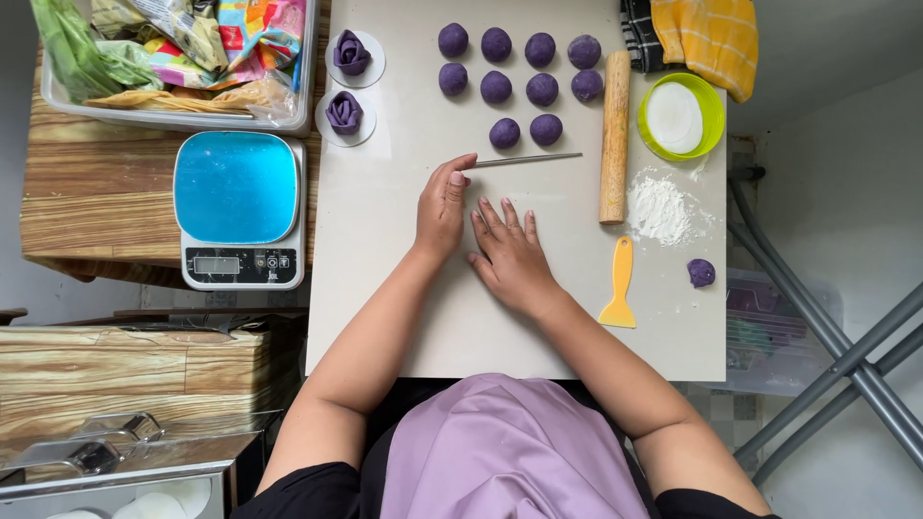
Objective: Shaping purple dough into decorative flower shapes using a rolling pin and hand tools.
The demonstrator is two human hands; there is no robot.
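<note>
My left hand [441,207] lies flat on the pale grey work mat [385,288], its fingers together and its fingertips at the near end of a thin metal stick [527,159]. My right hand [510,252] rests palm down beside it, fingers spread, touching only the mat. Neither hand holds anything. Several round purple dough balls [495,85] sit in rows beyond the stick. Two purple dough roses [351,52] [344,112] rest on white discs at the mat's far left.
A wooden rolling pin [614,135], a flour pile [659,210], a green bowl [708,135] of white discs, a yellow scraper [618,288] and a small purple dough piece [701,273] lie to the right. A blue-topped scale [238,207] and a packet tray [173,120] stand to the left.
</note>
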